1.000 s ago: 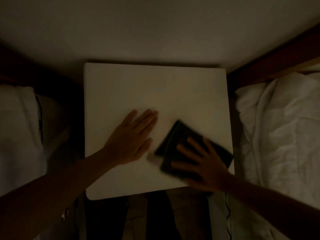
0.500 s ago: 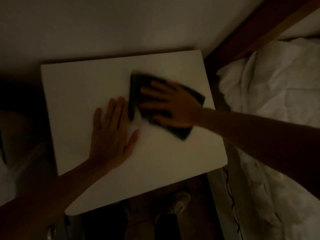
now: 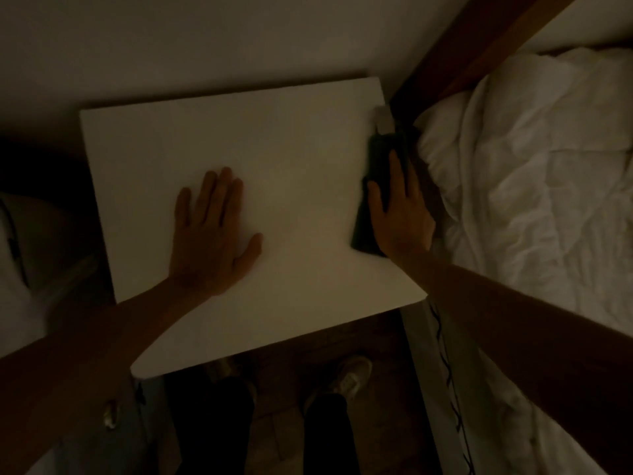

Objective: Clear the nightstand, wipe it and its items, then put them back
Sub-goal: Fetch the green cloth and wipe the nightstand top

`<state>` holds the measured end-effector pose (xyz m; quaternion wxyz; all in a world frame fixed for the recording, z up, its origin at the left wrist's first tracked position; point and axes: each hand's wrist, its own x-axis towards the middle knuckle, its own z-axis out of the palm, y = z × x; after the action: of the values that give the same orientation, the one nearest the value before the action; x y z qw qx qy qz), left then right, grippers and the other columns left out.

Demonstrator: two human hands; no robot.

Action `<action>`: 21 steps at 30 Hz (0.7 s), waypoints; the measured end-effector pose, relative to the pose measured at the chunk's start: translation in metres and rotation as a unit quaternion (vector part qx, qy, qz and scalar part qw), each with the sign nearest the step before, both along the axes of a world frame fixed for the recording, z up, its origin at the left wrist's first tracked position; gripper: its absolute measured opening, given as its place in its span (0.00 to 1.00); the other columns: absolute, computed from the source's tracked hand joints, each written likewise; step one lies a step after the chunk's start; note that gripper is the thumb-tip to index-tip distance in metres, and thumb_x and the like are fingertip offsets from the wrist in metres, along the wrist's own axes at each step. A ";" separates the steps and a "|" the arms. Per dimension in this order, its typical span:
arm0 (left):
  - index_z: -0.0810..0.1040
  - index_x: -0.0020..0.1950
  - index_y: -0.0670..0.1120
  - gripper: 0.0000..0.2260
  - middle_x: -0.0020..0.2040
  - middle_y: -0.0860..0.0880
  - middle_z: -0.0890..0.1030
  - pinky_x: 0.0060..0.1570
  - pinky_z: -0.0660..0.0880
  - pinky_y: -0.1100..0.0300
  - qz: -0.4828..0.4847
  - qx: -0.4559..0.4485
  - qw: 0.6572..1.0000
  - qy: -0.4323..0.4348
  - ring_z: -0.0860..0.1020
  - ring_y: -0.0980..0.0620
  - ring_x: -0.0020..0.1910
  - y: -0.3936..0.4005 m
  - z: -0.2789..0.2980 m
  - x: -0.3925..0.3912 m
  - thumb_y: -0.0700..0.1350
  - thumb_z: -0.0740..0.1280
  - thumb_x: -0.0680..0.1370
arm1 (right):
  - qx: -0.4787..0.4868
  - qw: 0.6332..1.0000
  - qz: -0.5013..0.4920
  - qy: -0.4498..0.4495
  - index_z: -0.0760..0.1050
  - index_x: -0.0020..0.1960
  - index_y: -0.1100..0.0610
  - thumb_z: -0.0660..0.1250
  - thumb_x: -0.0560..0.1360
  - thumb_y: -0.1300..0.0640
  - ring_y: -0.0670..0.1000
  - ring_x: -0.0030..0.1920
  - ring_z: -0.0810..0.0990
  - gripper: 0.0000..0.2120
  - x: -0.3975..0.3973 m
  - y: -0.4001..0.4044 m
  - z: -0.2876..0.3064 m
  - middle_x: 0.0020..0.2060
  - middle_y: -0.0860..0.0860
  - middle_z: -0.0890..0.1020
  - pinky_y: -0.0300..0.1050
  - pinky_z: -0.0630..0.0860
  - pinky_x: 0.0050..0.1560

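The white nightstand (image 3: 281, 159) fills the middle of the dim head view, its top bare of items. My left hand (image 3: 210, 231) lies flat on it, fingers apart, holding nothing. My right hand (image 3: 400, 214) presses a dark cloth (image 3: 376, 156) against the top along the right edge, the cloth bunched and partly hanging over that edge. A pale tag (image 3: 383, 121) sticks out at the cloth's far end.
A bed with rumpled white bedding (image 3: 534, 186) and a wooden frame (image 3: 479, 46) lies close on the right. The wall (image 3: 239, 39) stands behind the nightstand. My legs and a shoe (image 3: 349, 378) show below its front edge, a dark cord (image 3: 448, 371) runs by the bed.
My right hand has swept the cloth from the front right to the middle, then out to the right edge. My left hand stayed flat on the top. The camera view shifted.
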<state>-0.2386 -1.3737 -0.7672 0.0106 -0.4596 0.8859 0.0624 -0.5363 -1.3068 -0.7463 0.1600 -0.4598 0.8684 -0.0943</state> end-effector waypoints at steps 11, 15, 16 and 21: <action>0.52 0.80 0.42 0.37 0.81 0.41 0.52 0.76 0.49 0.38 0.003 0.013 1.000 -0.005 0.50 0.41 0.80 -0.001 -0.001 0.000 0.65 0.46 0.79 | -0.130 0.931 -0.340 0.001 0.66 0.76 0.50 0.59 0.83 0.49 0.61 0.74 0.64 0.22 0.084 0.097 -0.006 0.75 0.58 0.67 0.57 0.61 0.74; 0.51 0.80 0.42 0.35 0.81 0.41 0.52 0.76 0.49 0.38 0.002 0.018 1.000 0.006 0.50 0.41 0.80 0.001 -0.002 0.000 0.63 0.47 0.80 | -0.194 0.880 -0.433 -0.016 0.66 0.76 0.53 0.62 0.82 0.50 0.63 0.79 0.52 0.23 0.121 0.080 -0.016 0.79 0.57 0.59 0.55 0.52 0.78; 0.51 0.81 0.42 0.33 0.81 0.41 0.52 0.76 0.49 0.38 0.003 0.017 1.000 0.013 0.50 0.42 0.80 0.001 -0.002 0.000 0.61 0.47 0.81 | -0.202 0.878 -0.434 -0.017 0.66 0.76 0.53 0.63 0.82 0.50 0.63 0.79 0.51 0.24 0.133 0.080 -0.019 0.79 0.58 0.57 0.54 0.50 0.78; 0.52 0.81 0.43 0.31 0.82 0.43 0.53 0.78 0.48 0.42 0.016 0.046 0.998 0.043 0.51 0.44 0.80 0.002 0.001 0.003 0.59 0.43 0.83 | -0.202 0.903 -0.379 0.000 0.71 0.73 0.56 0.66 0.80 0.53 0.68 0.78 0.51 0.23 0.211 0.072 -0.022 0.78 0.62 0.60 0.67 0.56 0.75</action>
<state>-0.2353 -1.3718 -0.7659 -0.0074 -0.4700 0.8740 0.1231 -0.3253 -1.2347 -0.7682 0.0160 -0.1189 0.9394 -0.3211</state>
